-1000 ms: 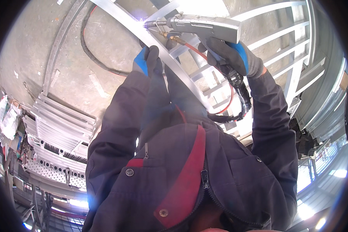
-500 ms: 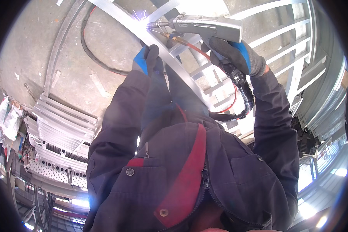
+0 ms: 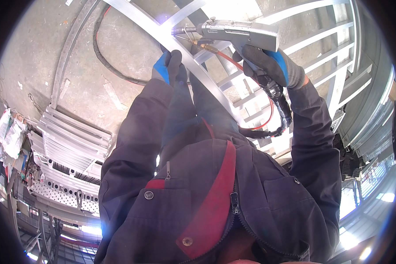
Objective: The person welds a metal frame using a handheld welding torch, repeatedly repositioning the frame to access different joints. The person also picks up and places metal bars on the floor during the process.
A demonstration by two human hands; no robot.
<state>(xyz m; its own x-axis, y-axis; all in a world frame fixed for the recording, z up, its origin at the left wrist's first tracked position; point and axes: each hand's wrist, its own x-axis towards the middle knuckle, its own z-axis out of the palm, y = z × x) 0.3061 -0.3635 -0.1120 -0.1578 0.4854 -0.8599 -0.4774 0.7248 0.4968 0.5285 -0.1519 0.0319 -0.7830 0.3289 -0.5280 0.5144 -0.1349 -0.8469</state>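
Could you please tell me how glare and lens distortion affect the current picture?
Head view: white-violet glare at the torch tip hides the joint on the diagonal bar; head view: a pale haze veils parts of the jacket; head view: fisheye distortion bends edges near the black rim; head view: the zip looks fairly sharp.

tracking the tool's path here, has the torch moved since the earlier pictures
Yes, slightly: the torch has shifted rightward in the view, judged against the long metal bar, which lies almost where it did.
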